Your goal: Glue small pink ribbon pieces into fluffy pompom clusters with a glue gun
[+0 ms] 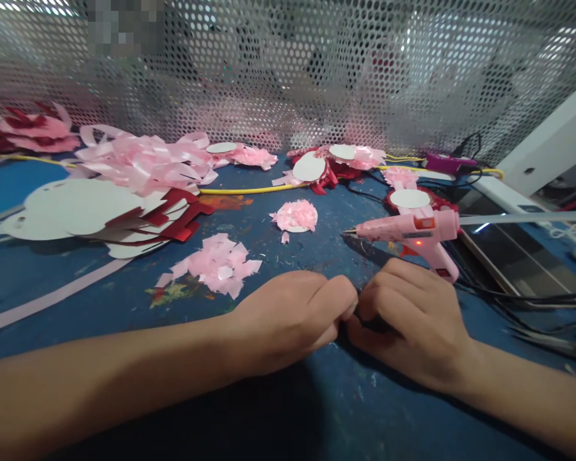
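My left hand [295, 317] and my right hand [410, 323] meet knuckle to knuckle above the blue table, both with fingers curled and pinched. Whatever lies between the fingertips is hidden or too small to make out. Just behind my right hand a pink glue gun [413, 232] lies on its side, a small red light on its body and a long glue stick out of its back. Left of my left hand is a pink ribbon flower [228, 259] with a small white spot. Farther back sits a white disc covered with pink ribbon pieces [297, 216].
Cut white and red card shapes [81, 208] are stacked at left, before a heap of pink ribbon loops [144, 160]. A yellow cable [244, 191] crosses the table. Scissors [557, 342] and a dark-screened device [513, 243] lie at right. Perforated metal mesh [288, 70] stands behind.
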`<state>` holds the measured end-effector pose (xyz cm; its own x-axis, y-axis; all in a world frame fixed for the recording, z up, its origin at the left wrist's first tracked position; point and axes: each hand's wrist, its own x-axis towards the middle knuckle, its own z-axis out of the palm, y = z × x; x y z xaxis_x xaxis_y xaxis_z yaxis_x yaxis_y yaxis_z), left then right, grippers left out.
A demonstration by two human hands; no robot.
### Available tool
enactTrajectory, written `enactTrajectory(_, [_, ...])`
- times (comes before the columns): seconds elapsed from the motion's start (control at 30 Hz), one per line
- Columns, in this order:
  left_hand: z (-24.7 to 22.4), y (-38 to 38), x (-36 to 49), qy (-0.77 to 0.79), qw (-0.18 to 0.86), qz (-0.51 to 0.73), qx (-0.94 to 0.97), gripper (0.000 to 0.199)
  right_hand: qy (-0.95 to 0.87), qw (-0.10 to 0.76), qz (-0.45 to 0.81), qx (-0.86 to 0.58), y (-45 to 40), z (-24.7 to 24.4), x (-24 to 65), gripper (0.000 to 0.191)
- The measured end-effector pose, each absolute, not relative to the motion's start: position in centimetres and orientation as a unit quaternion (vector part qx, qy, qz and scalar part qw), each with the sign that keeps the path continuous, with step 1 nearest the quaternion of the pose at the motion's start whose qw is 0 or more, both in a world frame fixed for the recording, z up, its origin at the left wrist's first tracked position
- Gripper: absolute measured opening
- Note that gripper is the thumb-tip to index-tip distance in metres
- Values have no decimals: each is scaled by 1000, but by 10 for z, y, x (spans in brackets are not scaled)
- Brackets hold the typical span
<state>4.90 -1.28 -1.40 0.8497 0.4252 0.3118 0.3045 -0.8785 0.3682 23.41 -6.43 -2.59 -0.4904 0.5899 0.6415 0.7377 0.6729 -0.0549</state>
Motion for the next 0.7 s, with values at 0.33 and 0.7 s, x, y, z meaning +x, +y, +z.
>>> enactTrajectory(0.33, [-14,-2,57,267,404,315,816,19,-782,384,-33,-489,-58,-23,234,22])
enactTrajectory(0.7, [-17,4,55,293,391,350,799,34,-773,393,30,-497,-59,-25,234,24])
